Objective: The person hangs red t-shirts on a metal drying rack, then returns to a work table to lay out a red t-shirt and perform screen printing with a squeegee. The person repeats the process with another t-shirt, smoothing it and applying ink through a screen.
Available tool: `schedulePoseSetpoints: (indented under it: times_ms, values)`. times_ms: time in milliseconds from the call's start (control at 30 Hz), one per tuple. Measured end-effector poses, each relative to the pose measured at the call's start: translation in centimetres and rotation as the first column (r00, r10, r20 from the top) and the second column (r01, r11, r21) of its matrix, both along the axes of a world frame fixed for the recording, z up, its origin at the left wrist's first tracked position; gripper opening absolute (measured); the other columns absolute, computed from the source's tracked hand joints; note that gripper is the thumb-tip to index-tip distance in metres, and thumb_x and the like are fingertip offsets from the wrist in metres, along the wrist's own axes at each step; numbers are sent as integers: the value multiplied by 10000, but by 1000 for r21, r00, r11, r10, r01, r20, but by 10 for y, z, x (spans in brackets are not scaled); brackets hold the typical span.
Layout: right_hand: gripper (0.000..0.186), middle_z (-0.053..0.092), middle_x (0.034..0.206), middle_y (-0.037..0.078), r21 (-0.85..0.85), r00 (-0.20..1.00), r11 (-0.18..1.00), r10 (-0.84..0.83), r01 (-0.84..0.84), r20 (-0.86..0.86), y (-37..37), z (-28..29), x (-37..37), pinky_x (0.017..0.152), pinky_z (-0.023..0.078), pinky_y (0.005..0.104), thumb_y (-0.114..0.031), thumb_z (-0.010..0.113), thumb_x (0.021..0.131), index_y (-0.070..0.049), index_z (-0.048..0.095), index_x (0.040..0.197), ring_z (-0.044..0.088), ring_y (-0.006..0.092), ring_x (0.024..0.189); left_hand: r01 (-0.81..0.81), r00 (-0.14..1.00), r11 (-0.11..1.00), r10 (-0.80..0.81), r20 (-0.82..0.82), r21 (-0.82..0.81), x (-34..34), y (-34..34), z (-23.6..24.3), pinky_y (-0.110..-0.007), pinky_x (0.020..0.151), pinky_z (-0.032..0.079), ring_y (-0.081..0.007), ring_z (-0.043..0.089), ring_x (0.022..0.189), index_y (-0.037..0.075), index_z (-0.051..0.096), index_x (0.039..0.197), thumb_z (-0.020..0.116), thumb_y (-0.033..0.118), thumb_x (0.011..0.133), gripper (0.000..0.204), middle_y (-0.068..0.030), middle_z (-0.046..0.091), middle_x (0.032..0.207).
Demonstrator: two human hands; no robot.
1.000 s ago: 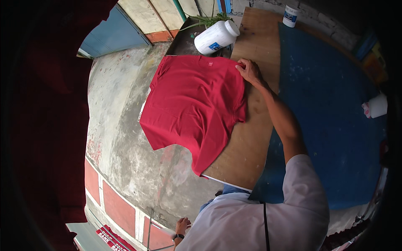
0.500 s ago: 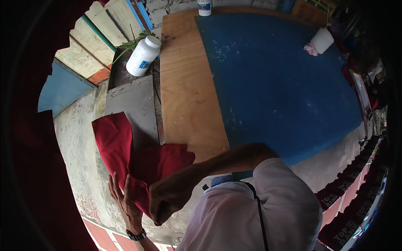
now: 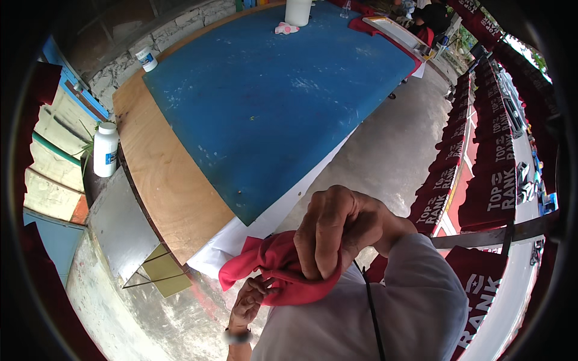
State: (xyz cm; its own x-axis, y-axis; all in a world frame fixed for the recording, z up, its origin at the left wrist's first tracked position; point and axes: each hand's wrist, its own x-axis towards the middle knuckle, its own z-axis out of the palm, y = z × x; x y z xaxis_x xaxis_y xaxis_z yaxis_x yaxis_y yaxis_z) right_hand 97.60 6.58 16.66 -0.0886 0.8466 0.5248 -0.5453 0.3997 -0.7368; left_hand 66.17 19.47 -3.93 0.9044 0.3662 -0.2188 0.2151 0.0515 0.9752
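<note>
My right hand (image 3: pixel 334 234) is in front of my chest, its fingers bent and closed on a bunched red T-shirt (image 3: pixel 289 274). Lower and to the left, my left hand (image 3: pixel 250 301), with a watch on the wrist, grips the shirt's left part with curled fingers. The cloth hangs in folds between the hands, just beyond the near corner of the work table; part of it is hidden by my right hand.
The table has a blue top (image 3: pixel 271 108) and wooden strip (image 3: pixel 162 186). White jars (image 3: pixel 106 150), a white bucket (image 3: pixel 297 11), pink cloth (image 3: pixel 286 28) and framed screen (image 3: pixel 394 33) lie around it. A grey metal board (image 3: pixel 114 219) stands left; printed red shirts (image 3: pixel 494 180) hang right.
The red shirt lay spread on the table, then was lifted and folded at the left; it is now bunched in both hands before my chest. The view has swung right.
</note>
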Motion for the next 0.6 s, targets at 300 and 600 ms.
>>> schedulePoseSetpoints:
  times_ms: [300,600]
  values:
    - [165,772,941,213,25,903,912,-408,408,138,-148,28,41,873,600,425,-32,772,908,82,753,1026,768,335,912,277,961,949,-273,50,-152,145,-93,-23,-332,1002,511,-164,679,1086,2,686,1208,744,56,897,321,-97,746,1153]
    - [155,756,981,281,82,829,842,-540,534,144,-231,25,171,841,604,450,-54,756,920,79,735,996,761,389,889,510,860,829,-499,107,-229,354,-187,-22,-333,1017,503,-160,669,1111,10,683,1224,749,60,902,332,-92,745,1155]
